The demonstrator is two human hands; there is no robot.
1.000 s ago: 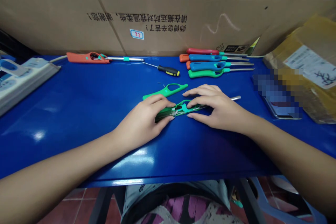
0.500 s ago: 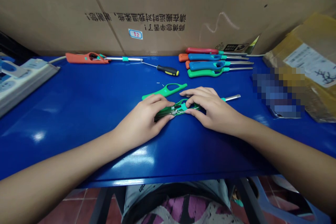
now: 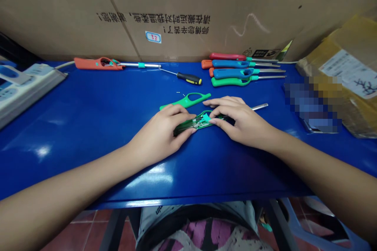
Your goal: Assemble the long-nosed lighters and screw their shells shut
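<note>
Two hands met at the middle of a glossy blue metal table. The left hand was closed around one end of a long green plastic lighter, which lay split open at the center of the frame, with thin wires showing inside its shell. The right hand gripped the other end, its fingers curved over a small teal collar. A slim shiny metal tube stuck out past those fingers toward the right. Just above the left hand lay a smooth green plastic handle with a looped opening. At upper right, four long lighters in red, blue and green sat side by side. At upper left lay an orange lighter and a black-handled screwdriver. A corrugated cardboard box stood along the back edge.
</note>
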